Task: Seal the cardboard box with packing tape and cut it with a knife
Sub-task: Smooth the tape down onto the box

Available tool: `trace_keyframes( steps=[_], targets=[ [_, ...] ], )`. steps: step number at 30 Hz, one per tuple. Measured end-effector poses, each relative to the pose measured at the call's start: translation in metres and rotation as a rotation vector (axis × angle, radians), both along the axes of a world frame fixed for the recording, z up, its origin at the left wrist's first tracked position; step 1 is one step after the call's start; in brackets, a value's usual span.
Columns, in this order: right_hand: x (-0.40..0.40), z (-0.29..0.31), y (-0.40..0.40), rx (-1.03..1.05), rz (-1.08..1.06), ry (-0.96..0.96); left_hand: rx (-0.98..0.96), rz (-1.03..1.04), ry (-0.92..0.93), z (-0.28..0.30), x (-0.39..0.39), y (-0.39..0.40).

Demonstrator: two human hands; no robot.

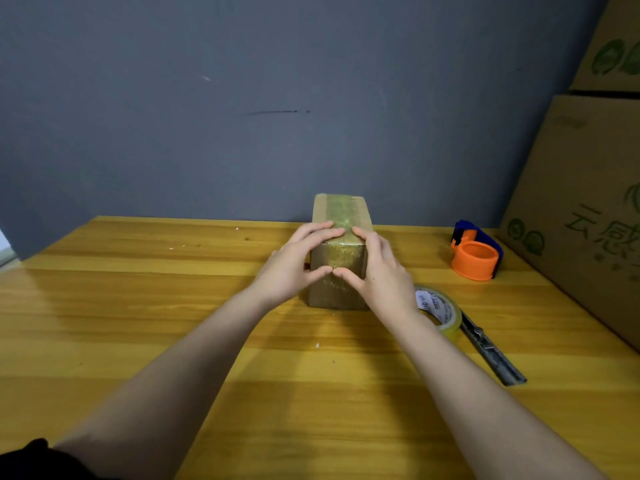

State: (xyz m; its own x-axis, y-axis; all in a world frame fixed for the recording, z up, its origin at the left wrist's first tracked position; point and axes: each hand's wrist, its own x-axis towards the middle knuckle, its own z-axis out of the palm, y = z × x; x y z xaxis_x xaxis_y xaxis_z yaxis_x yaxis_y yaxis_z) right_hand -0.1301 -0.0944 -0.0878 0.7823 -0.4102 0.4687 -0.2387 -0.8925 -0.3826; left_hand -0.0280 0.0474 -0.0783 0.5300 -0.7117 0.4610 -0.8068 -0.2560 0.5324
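Observation:
A small cardboard box [341, 211] stands on the wooden table [138, 306], with a glossy strip of tape running along its top and down its near face. My left hand [294, 261] and my right hand [379, 268] press on the box's near end from both sides, fingers on the top edge, thumbs meeting on the near face. A roll of clear packing tape [440, 311] lies just right of my right wrist. A grey utility knife [491, 351] lies beside the roll, pointing toward the table's near right.
An orange and blue tape dispenser [476, 252] sits at the back right of the table. Large printed cardboard cartons [581, 209] are stacked along the right edge. A grey wall [242, 116] rises directly behind the table.

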Motion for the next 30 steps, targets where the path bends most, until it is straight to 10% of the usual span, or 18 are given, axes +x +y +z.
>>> trace_keyframes(
  steps=[14,30],
  targets=[
    [-0.010,0.012,0.000,0.218,0.056,-0.119,-0.157,0.141,0.088,0.003,-0.020,-0.010],
    [-0.011,0.004,-0.012,0.009,0.062,0.035,-0.112,0.158,-0.016,-0.001,-0.019,-0.010]
  ],
)
